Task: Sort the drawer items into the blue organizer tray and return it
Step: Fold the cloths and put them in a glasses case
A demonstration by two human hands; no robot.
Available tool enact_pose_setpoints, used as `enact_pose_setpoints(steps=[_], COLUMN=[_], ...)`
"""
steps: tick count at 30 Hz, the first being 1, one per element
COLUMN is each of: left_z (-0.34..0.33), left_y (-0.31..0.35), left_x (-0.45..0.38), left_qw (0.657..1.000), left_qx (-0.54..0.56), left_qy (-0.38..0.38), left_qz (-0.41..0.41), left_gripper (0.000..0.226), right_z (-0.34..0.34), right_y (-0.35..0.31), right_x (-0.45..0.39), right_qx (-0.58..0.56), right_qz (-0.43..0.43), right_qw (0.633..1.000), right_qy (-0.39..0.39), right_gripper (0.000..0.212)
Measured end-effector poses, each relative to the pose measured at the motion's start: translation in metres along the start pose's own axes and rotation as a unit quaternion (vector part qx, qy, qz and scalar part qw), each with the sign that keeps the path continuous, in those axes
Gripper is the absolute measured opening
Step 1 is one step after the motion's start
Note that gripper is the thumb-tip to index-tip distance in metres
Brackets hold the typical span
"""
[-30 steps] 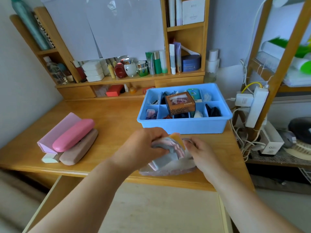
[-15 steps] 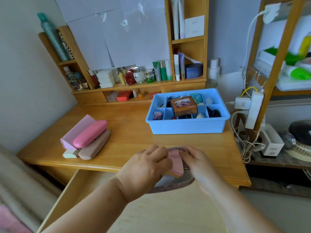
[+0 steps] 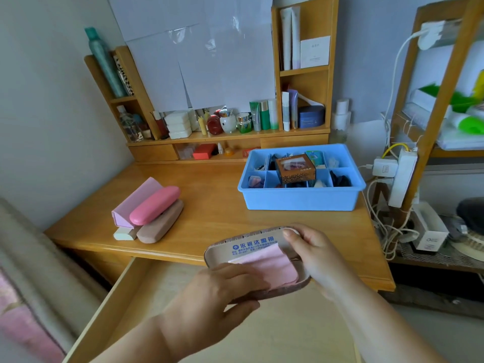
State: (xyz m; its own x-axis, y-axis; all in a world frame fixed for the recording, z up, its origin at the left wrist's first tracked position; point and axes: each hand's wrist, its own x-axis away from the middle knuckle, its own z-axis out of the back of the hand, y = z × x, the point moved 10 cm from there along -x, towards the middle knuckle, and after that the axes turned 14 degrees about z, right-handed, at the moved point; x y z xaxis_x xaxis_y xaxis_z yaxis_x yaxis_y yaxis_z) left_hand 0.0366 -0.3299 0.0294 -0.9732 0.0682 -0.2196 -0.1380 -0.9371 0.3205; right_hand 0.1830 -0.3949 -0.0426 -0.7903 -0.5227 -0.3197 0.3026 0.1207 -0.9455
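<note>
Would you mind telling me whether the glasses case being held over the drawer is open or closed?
Open. The glasses case shows its printed inner lid and a pink cloth inside; both hands hold it.

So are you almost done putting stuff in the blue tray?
About halfway. The blue organizer tray already holds several items. Both the left hand and right hand hold an open glasses case. Three cases wait on the desk, and the drawer stands open.

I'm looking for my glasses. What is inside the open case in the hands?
A pink cloth lies in the open case, with the left hand on it. Anything beneath the cloth is covered.
</note>
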Motion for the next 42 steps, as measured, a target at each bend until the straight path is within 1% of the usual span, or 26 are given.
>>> enact_pose_setpoints(steps=[3, 5, 6, 8, 10, 12, 13, 15, 16, 17, 19, 20, 24, 25, 27, 29, 30, 32, 33, 34, 37, 39, 40, 42], left_z=[0.006, 0.011, 0.012, 0.008, -0.002, -0.006, -0.005, 0.001, 0.002, 0.000, -0.016, -0.024, -0.045, -0.050, -0.054, -0.046, -0.034, -0.003, 0.007, 0.011, 0.005, 0.008, 0.016, 0.043], left_y=[-0.013, -0.017, -0.016, -0.011, -0.010, -0.014, -0.015, -0.016, -0.014, -0.010, -0.004, -0.003, -0.003, -0.003, -0.001, 0.003, 0.005, 0.004, 0.000, -0.003, -0.008, -0.008, -0.009, -0.018], left_x=[0.005, 0.009, 0.010, 0.015, 0.021, 0.025, 0.027, 0.027, 0.025, 0.022, 0.013, 0.010, 0.004, 0.005, 0.005, 0.004, 0.005, 0.014, 0.020, 0.024, 0.025, 0.025, 0.026, 0.032], left_qw=[0.998, 0.997, 0.998, 1.000, 0.990, 0.982, 0.985, 0.997, 0.998, 0.998, 0.993, 0.990, 0.980, 0.978, 0.976, 0.987, 0.995, 0.999, 0.997, 0.997, 0.999, 0.999, 0.998, 0.985], left_qx=[0.056, 0.067, 0.055, -0.015, -0.115, -0.166, -0.151, -0.073, -0.057, -0.064, -0.110, -0.128, -0.135, -0.140, -0.148, -0.098, -0.051, 0.015, 0.027, 0.033, 0.026, 0.028, 0.038, 0.061], left_qy=[0.004, 0.012, 0.011, -0.008, -0.032, -0.041, -0.039, -0.021, -0.009, -0.006, -0.034, -0.059, -0.140, -0.153, -0.157, -0.124, -0.082, 0.030, 0.062, 0.068, 0.022, 0.021, 0.046, 0.158], left_qz=[0.038, 0.036, 0.023, -0.026, -0.072, -0.079, -0.068, -0.023, -0.004, 0.007, 0.018, 0.027, 0.032, 0.028, 0.019, 0.018, 0.012, -0.017, -0.022, -0.023, -0.020, -0.015, -0.008, 0.019], left_gripper=[0.020, 0.020, 0.021, 0.031, 0.044, 0.049, 0.050, 0.052, 0.057, 0.065, 0.083, 0.088, 0.090, 0.091, 0.092, 0.088, 0.080, 0.051, 0.037, 0.031, 0.032, 0.031, 0.028, 0.020], right_z=[-0.006, -0.005, -0.005, -0.007, -0.008, -0.009, -0.010, -0.015, -0.016, -0.018, -0.025, -0.029, -0.032, -0.030, -0.029, -0.027, -0.026, -0.023, -0.020, -0.018, -0.016, -0.018, -0.018, -0.016], right_y=[-0.004, -0.006, -0.007, -0.007, -0.008, -0.009, -0.010, -0.011, -0.012, -0.013, -0.015, -0.016, -0.022, -0.022, -0.020, -0.015, -0.014, -0.012, -0.011, -0.009, -0.005, -0.004, -0.002, 0.001], right_x=[0.001, 0.001, 0.000, 0.000, 0.001, 0.001, 0.002, 0.003, 0.004, 0.004, 0.005, 0.006, 0.009, 0.010, 0.010, 0.010, 0.010, 0.010, 0.010, 0.010, 0.010, 0.009, 0.009, 0.010], right_qx=[-0.015, -0.037, -0.043, -0.058, -0.066, -0.043, -0.030, -0.023, -0.020, -0.015, -0.014, -0.022, -0.073, -0.075, -0.066, -0.057, -0.055, -0.075, -0.098, -0.122, -0.158, -0.162, -0.166, -0.170], right_qz=[0.006, 0.005, 0.005, 0.002, -0.002, 0.008, 0.012, 0.012, 0.014, 0.018, 0.026, 0.032, 0.051, 0.052, 0.047, 0.032, 0.024, 0.007, -0.007, -0.020, -0.036, -0.044, -0.051, -0.065], right_qw=[1.000, 0.999, 0.999, 0.998, 0.998, 0.999, 0.999, 0.999, 0.999, 0.999, 0.998, 0.997, 0.993, 0.993, 0.994, 0.996, 0.996, 0.995, 0.993, 0.991, 0.986, 0.986, 0.985, 0.983], right_qy=[-0.009, 0.003, 0.003, -0.003, -0.003, -0.007, -0.014, -0.029, -0.035, -0.042, -0.062, -0.071, -0.080, -0.078, -0.076, -0.069, -0.068, -0.067, -0.060, -0.048, -0.026, -0.022, -0.023, -0.026], right_gripper=[0.025, 0.025, 0.024, 0.023, 0.022, 0.021, 0.023, 0.026, 0.027, 0.027, 0.023, 0.021, 0.016, 0.017, 0.016, 0.017, 0.019, 0.024, 0.026, 0.025, 0.019, 0.019, 0.020, 0.023])
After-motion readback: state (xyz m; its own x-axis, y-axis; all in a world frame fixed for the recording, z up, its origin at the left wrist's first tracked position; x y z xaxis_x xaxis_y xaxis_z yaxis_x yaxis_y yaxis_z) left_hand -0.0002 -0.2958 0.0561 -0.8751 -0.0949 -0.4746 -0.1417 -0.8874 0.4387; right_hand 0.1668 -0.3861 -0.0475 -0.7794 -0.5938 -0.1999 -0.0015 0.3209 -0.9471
